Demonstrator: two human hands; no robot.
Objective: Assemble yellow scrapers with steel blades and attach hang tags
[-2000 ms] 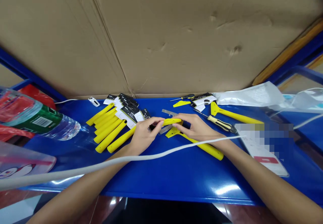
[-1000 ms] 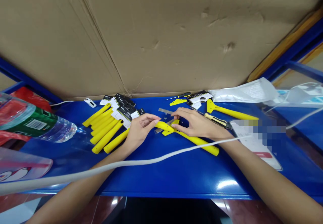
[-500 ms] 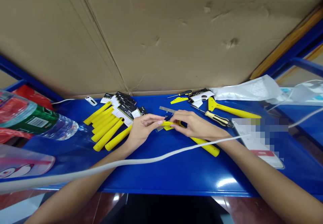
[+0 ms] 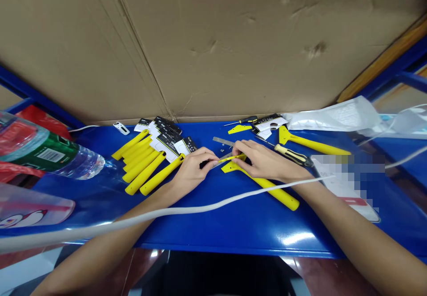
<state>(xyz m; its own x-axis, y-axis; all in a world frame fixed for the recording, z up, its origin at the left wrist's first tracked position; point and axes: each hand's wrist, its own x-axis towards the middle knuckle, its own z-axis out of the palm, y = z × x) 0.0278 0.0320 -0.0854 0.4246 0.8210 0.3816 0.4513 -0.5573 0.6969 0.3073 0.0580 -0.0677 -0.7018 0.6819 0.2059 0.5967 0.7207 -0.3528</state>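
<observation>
The left hand's grip (image 4: 191,169) and the right hand's grip (image 4: 258,162) were both narrow, their fingertips pinching a slim yellow plastic strip (image 4: 231,158) from either end, at the centre of the view above a glossy blue desk (image 4: 233,225). A flat steel bar (image 4: 224,142) lay just beyond at twelve o'clock. A long yellow plastic scraper (image 4: 267,187) lay beneath the right hand, toward four o'clock. A row of yellow plastic handles (image 4: 140,169) and black-and-white cardboard cards (image 4: 167,141) sat at ten o'clock; a black-and-yellow screwdriver (image 4: 293,155) sat at three o'clock.
</observation>
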